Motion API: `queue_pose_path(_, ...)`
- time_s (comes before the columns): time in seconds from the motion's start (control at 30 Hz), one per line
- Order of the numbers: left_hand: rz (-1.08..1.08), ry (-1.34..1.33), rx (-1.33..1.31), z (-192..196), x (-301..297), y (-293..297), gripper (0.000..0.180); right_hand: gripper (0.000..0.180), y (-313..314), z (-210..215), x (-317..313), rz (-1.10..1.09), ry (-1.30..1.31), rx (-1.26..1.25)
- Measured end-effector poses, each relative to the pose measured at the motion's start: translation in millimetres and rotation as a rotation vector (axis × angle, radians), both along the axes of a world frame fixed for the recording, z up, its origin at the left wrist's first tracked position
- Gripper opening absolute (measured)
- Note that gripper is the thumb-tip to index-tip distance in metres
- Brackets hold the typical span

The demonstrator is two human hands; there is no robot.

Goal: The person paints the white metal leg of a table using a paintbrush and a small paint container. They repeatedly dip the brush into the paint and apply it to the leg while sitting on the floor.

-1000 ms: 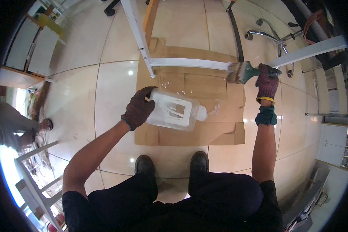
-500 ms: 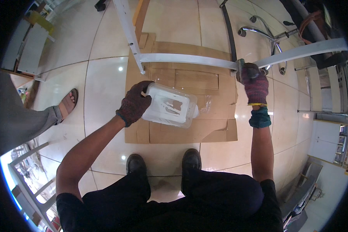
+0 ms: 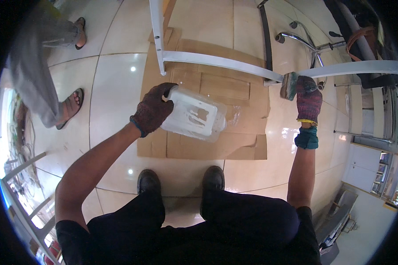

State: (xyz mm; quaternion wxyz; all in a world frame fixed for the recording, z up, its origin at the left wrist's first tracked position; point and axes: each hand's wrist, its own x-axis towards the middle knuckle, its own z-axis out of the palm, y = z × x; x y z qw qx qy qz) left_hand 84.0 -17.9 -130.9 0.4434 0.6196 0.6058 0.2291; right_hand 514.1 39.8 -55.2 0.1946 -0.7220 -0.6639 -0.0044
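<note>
My left hand [image 3: 154, 109], in a dark knit glove, grips the corner of a translucent plastic tub [image 3: 181, 118]. White paint coats the tub's inside, with a bare patch in the middle. My right hand [image 3: 309, 98], in a purplish knit glove, is closed around a paintbrush [image 3: 288, 86]. The wide brush head points left and touches or nearly touches the white metal frame [image 3: 221, 63] at its corner; which, I cannot tell. The brush handle is hidden in my fist.
Flattened cardboard [image 3: 239, 146] lies on the tiled floor under the frame. A wheeled chair base [image 3: 311, 46] stands beyond at the right. At the left, another person's sandaled foot [image 3: 71, 108] is close by. White cabinets [image 3: 362, 165] line the right side.
My right hand has moved right and slightly down with the brush. The tub stays nearly in place. The other person at the left has stepped, and a second foot now shows.
</note>
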Motion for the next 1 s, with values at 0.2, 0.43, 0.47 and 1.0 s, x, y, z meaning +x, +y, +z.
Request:
queue_pose_path(0.2,-0.025,0.045,0.095,-9,-3,-2,0.046,0.037,12,4,-7,-0.080,-0.104,-0.110)
queue_pose_path(0.43,-0.029,0.015,0.111,-10,-1,-3,0.045,0.037,9,1,5,0.026,0.065,0.060)
queue_pose_path(0.47,-0.030,0.008,0.121,-11,-2,-3,0.045,0.037,10,7,-6,0.004,0.151,0.067)
queue_pose_path(1.0,-0.045,0.011,0.115,-10,2,-5,0.046,0.036,4,12,-18,-0.103,-0.157,-0.056)
